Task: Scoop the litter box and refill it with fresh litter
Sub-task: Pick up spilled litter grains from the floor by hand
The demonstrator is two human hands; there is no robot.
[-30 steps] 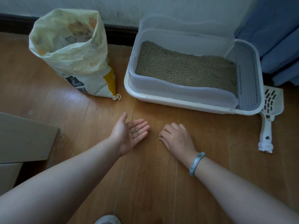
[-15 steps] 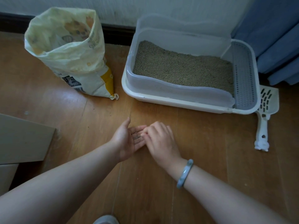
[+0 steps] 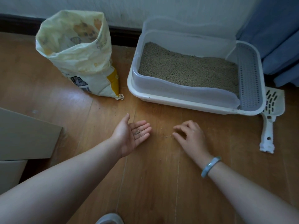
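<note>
A white litter box (image 3: pixel 178 103) stands by the wall, filled with grey-brown litter (image 3: pixel 187 70). An open yellow and white litter bag (image 3: pixel 84 57) stands upright to its left. The white slotted scoop (image 3: pixel 269 122) lies on the floor at the box's right corner. My left hand (image 3: pixel 131 136) is held palm up above the floor, cupped, with several litter pellets (image 3: pixel 138 132) on its fingers. My right hand (image 3: pixel 190 136) is palm down on the floor, its fingers curled over a few stray pellets (image 3: pixel 167 135) between the two hands.
The floor is wood planks (image 3: pixel 161 183). A beige cardboard panel (image 3: pixel 24 135) lies at the left edge. Blue curtains (image 3: pixel 278 29) hang at the back right, behind the box. A dark skirting board (image 3: pixel 123 34) runs along the wall.
My right hand touched the left palm half a second ago and has since moved back to the right, down onto the floor. The left hand has stayed palm up.
</note>
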